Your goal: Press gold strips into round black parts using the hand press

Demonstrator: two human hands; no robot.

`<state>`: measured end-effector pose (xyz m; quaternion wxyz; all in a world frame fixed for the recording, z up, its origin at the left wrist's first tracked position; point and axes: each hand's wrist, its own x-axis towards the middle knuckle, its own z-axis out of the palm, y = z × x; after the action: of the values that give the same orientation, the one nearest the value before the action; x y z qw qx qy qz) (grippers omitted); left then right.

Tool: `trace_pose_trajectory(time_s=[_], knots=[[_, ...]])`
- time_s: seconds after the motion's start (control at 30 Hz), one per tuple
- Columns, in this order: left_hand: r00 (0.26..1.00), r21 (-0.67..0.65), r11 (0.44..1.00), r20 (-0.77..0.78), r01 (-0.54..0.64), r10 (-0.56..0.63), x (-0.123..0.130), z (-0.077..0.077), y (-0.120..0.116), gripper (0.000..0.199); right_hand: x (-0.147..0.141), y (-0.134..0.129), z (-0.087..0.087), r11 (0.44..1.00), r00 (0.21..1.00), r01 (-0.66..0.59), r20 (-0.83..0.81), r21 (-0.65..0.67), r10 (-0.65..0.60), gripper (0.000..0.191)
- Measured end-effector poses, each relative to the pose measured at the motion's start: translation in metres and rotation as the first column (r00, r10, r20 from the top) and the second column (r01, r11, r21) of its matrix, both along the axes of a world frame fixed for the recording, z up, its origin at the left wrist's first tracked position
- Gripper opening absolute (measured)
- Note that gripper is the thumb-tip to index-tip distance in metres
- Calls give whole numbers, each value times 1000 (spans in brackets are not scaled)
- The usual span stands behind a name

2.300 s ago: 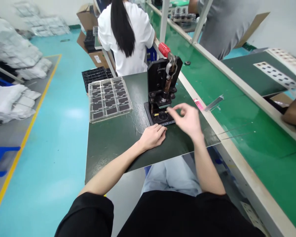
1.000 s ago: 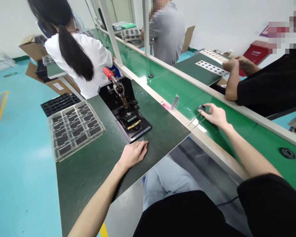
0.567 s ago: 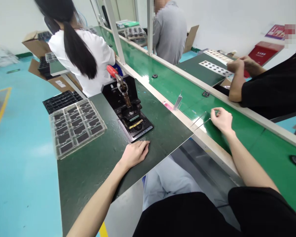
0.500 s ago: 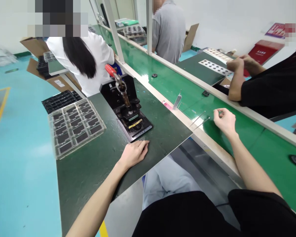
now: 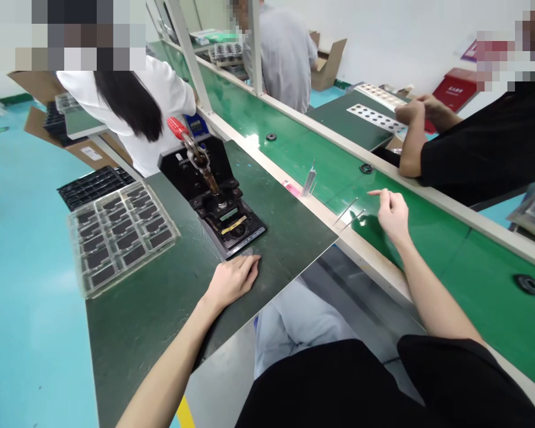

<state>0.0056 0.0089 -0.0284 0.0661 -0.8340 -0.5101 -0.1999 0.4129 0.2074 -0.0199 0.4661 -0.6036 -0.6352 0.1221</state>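
My left hand [image 5: 234, 278] rests on the dark green table [image 5: 276, 261], its fingers curled together just in front of a black clamp fixture [image 5: 238, 229]; whatever may be under the fingers is too small to make out. The fixture has a red handle [image 5: 177, 128] and a yellow strip across its base. Over the green conveyor belt [image 5: 446, 261], my right hand [image 5: 392, 213] points its index finger to the left, with nothing seen in it. Two thin metal pins [image 5: 350, 215] stand at the belt's edge beside it. A black ring part [image 5: 366, 169] lies on the belt beyond.
A clear tray of black parts [image 5: 125, 238] lies left of the fixture, with a black tray [image 5: 93, 185] behind. More ring parts [image 5: 528, 284] lie on the belt. A person in white sits at the back left; another person's hands [image 5: 417, 110] are across the belt.
My right index finger has stretched out from the loosely curled hand. My left hand remains by the fixture. The whole view has shifted, so the table and fixture appear farther left.
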Motion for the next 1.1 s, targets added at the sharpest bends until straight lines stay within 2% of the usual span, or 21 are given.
trace_pose_trajectory(time_s=[0.1, 0.2, 0.33, 0.47, 0.67, 0.8, 0.9, 1.1], knots=[[1000, -13, 1000, 2, -9, 9, -1, -1, 1, 25, -6, -4, 8, 990, 953, -130, -282, -62, 108, 68], [1000, -19, 1000, 5, -8, 9, -1, 0, 1, 25, -15, -6, 10, 950, 900, -276, -387, -146, 202, 67], [1000, -24, 1000, 13, -9, 10, -1, 0, 1, 25, -24, -9, 6, 858, 893, -418, -309, -297, 328, 72], [1000, -40, 999, 11, -7, 8, -1, 0, 0, 26, -30, -13, 3, 804, 878, -478, -213, -354, 428, 72], [1000, -30, 999, 10, -15, 15, 0, 1, 0, 26, -36, -19, 3, 742, 839, -517, -78, -427, 539, 53], [1000, -24, 999, 4, -23, 23, 0, 1, -1, 27, -37, -21, 5, 748, 849, -514, -120, -420, 515, 49], [1000, -55, 998, 15, -24, 25, -1, 0, 0, 27, -37, -23, 5, 788, 872, -479, -108, -388, 477, 46], [999, -76, 997, 26, -26, 28, 0, -1, 0, 28, -35, -23, 3, 866, 903, -401, 25, -299, 428, 36]])
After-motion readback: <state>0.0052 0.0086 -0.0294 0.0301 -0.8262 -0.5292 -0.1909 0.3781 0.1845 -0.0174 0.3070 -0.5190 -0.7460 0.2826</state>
